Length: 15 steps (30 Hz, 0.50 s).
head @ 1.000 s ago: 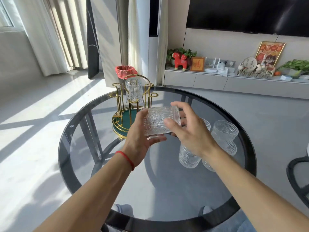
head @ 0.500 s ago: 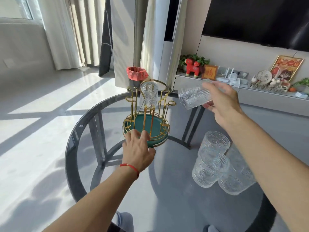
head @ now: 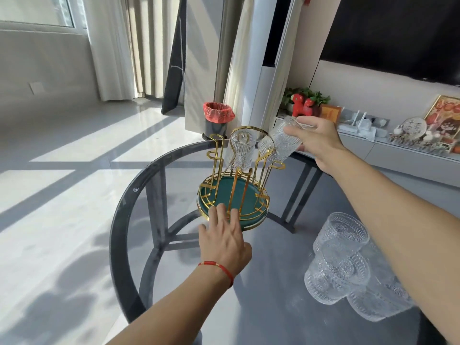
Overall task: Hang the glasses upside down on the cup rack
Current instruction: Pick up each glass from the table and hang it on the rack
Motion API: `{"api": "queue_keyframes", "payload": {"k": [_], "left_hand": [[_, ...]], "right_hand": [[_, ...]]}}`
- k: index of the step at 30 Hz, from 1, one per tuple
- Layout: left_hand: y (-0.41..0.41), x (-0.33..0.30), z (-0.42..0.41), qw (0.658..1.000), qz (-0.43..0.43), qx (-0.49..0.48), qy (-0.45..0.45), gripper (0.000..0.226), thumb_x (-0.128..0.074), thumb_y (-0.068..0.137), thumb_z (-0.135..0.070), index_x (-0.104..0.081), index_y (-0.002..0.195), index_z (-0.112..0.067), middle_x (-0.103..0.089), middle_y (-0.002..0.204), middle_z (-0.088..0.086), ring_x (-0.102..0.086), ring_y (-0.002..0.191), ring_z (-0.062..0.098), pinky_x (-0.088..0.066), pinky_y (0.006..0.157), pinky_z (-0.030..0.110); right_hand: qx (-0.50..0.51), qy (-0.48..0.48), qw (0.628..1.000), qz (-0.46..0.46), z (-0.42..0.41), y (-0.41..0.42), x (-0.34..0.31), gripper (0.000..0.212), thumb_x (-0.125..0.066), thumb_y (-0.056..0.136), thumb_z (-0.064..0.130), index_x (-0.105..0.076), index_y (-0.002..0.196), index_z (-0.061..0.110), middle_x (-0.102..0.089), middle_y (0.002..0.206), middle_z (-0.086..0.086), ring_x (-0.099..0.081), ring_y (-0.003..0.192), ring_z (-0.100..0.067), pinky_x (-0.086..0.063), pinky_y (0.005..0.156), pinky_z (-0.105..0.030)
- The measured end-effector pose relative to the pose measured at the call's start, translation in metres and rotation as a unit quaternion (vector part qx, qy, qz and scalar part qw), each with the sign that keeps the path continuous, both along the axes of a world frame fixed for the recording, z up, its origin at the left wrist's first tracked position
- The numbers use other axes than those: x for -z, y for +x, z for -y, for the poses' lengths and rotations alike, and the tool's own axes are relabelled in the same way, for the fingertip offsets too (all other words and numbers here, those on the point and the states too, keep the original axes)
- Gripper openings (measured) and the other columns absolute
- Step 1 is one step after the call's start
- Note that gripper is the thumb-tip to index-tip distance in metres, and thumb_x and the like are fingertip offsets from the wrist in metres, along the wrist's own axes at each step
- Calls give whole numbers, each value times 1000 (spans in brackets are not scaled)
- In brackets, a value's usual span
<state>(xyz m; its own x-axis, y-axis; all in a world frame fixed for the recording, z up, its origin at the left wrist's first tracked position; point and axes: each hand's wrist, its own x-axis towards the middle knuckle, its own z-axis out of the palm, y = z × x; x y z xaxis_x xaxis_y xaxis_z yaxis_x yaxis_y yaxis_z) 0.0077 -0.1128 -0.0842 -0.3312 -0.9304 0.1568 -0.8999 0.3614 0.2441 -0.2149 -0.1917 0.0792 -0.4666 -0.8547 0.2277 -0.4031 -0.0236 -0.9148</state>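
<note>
A gold wire cup rack [head: 257,210] with a green round base stands on the far side of a round glass table [head: 129,202]. One ribbed glass [head: 242,151] hangs upside down on a far peg. My right hand [head: 317,141] grips a second clear glass [head: 282,141], tilted mouth-down, at the rack's upper right pegs. My left hand [head: 224,239] lies flat on the table, its fingertips touching the rack's near rim. Three more glasses [head: 341,265] stand clustered at the near right, partly hidden behind my right forearm.
Beyond the table's far edge stands a black bin [head: 217,122] with a red liner. A low cabinet [head: 408,153] with ornaments and a red toy horse [head: 300,105] runs along the right wall. Under the glass top, the dark table legs [head: 159,215] show through.
My right hand has carried the glass leftward and down to the rack's right pegs, tipping it mouth-down. My left hand has slid forward onto the rack's base rim. The view has moved closer.
</note>
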Motion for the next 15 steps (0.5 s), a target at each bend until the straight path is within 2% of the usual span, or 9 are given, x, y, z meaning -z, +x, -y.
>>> {"api": "queue_keyframes", "payload": {"k": [5, 7, 10, 15], "left_hand": [[0, 0, -1, 1000, 4, -1, 0, 53, -55, 82, -36, -39, 128, -16, -36, 137, 10, -34, 128, 34, -46, 92, 48], [-2, -1, -1, 1000, 7, -4, 2, 57, -56, 82, -37, -38, 131, -15, -36, 140, 11, -34, 130, 35, -46, 94, 49], [-3, -1, -2, 1000, 13, -5, 1, 60, -56, 82, -37, -36, 134, -15, -35, 143, 12, -34, 131, 35, -46, 94, 50], [-4, -1, -2, 1000, 20, -9, -2, 58, -55, 82, -35, -36, 133, -15, -35, 143, 12, -33, 133, 35, -46, 94, 49]], "right_hand": [[-72, 26, 996, -55, 7, -6, 7, 66, -89, 82, 22, -63, 142, 13, -56, 152, -7, -48, 139, -18, -47, 114, -49], [-92, 33, 993, -72, 10, -7, 9, 67, -89, 81, 20, -63, 143, 16, -54, 155, -6, -45, 144, -18, -40, 119, -47], [-122, 49, 985, -107, 17, -7, 10, 66, -89, 80, 16, -64, 141, 19, -58, 151, -7, -45, 144, -20, -34, 119, -38], [-161, 99, 971, -147, 23, -7, 15, 66, -89, 77, 5, -67, 138, 15, -61, 148, -10, -48, 144, -22, -34, 123, -44]]}}
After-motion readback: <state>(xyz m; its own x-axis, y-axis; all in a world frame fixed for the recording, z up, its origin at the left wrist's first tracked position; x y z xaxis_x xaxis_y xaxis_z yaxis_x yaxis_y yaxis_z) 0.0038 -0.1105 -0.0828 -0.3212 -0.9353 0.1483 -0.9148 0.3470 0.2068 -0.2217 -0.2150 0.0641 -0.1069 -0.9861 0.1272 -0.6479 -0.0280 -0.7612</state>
